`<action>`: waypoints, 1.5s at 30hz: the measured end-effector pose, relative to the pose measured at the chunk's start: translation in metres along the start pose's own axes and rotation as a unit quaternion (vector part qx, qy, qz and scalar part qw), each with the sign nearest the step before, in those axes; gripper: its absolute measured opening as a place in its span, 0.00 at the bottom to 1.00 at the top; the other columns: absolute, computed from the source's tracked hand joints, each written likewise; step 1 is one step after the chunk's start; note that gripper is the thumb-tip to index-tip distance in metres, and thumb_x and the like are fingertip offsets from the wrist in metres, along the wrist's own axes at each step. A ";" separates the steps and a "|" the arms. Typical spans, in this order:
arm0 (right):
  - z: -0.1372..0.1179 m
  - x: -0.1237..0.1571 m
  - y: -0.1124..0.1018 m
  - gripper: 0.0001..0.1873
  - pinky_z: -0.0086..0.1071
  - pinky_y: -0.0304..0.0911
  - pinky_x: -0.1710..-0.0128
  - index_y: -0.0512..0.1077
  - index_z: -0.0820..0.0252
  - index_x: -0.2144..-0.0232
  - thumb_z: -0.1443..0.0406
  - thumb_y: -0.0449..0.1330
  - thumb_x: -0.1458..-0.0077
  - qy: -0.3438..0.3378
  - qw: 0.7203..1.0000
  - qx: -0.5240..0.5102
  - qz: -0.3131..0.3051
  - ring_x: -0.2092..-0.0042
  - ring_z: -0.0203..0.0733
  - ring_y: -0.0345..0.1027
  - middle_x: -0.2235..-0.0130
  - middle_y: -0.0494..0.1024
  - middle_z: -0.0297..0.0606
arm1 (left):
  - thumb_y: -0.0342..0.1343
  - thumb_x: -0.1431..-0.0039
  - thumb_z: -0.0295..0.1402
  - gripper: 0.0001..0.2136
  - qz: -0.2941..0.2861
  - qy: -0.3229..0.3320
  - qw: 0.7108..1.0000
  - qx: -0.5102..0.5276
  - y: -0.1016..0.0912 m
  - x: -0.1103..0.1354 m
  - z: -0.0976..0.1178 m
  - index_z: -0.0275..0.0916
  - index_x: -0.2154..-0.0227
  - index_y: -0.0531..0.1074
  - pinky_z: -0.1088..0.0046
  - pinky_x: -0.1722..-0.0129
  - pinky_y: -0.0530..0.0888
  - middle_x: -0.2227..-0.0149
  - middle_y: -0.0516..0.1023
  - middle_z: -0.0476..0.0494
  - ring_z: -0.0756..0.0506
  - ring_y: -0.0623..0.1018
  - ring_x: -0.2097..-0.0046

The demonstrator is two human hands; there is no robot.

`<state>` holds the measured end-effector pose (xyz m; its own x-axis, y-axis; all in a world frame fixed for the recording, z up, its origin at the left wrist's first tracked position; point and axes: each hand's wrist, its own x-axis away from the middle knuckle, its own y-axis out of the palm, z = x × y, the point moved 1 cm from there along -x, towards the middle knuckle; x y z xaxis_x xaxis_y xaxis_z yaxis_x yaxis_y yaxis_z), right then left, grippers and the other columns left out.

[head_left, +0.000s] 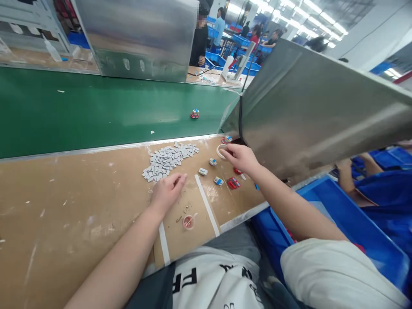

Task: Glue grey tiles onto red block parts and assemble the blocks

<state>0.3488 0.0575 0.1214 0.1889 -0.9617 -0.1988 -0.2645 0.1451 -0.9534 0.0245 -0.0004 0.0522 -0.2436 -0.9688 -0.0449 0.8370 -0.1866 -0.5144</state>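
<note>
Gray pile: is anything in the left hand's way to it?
Nothing visible is: the left hand is close by the near edge of the gray pile. The cup stands off that path.

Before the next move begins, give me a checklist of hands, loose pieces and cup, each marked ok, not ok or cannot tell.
1. Left hand near the grey pieces: ok, at the heap's near edge.
2. Left hand free of any piece: cannot tell, the curled fingers hide it.
3. Right hand clear of the white ring: not ok, its fingertips are right at the ring's edge; contact unclear.
4. Grey pieces in tidy rows: not ok, loosely heaped.
5. Small cup upright: ok, a stick leans in it.
</note>
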 end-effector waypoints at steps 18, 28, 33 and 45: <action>-0.100 0.088 0.045 0.15 0.46 0.69 0.46 0.78 0.51 0.43 0.58 0.61 0.28 -0.248 0.957 -0.121 0.093 0.48 0.52 0.73 0.46 0.81 0.47 | 0.70 0.46 0.56 0.44 -0.162 0.142 0.953 0.215 0.004 0.006 0.009 0.47 0.30 0.66 0.62 0.48 0.79 0.31 0.72 0.31 0.37 0.82 0.45; -0.113 0.105 0.078 0.23 0.33 0.51 0.68 0.63 0.56 0.74 0.51 0.58 0.30 -0.201 0.928 -0.292 -0.117 0.72 0.38 0.59 0.75 0.68 0.31 | 0.64 0.39 0.49 0.23 -0.054 0.038 0.988 0.140 -0.007 -0.004 0.001 0.43 0.47 0.68 0.70 0.48 0.74 0.51 0.77 0.45 0.46 0.77 0.54; -0.128 0.105 0.079 0.22 0.35 0.47 0.68 0.57 0.56 0.77 0.59 0.55 0.30 -0.296 0.900 -0.285 -0.148 0.71 0.37 0.58 0.75 0.67 0.32 | 0.65 0.40 0.43 0.24 -0.086 0.034 0.985 0.143 0.002 -0.005 -0.004 0.45 0.46 0.61 0.69 0.50 0.73 0.52 0.76 0.47 0.47 0.76 0.57; -0.107 0.100 0.088 0.30 0.34 0.47 0.71 0.54 0.54 0.79 0.46 0.52 0.29 -0.188 0.874 -0.445 -0.061 0.76 0.36 0.47 0.79 0.53 0.28 | 0.70 0.45 0.44 0.21 -0.129 0.077 0.987 0.049 0.006 -0.005 -0.004 0.43 0.52 0.75 0.67 0.53 0.73 0.57 0.82 0.46 0.42 0.80 0.57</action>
<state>0.2435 -0.0509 0.0420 0.5209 -0.7884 -0.3273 -0.8188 -0.3531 -0.4526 0.0286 0.0041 0.0455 -0.5196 -0.8525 -0.0572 0.7795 -0.4456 -0.4402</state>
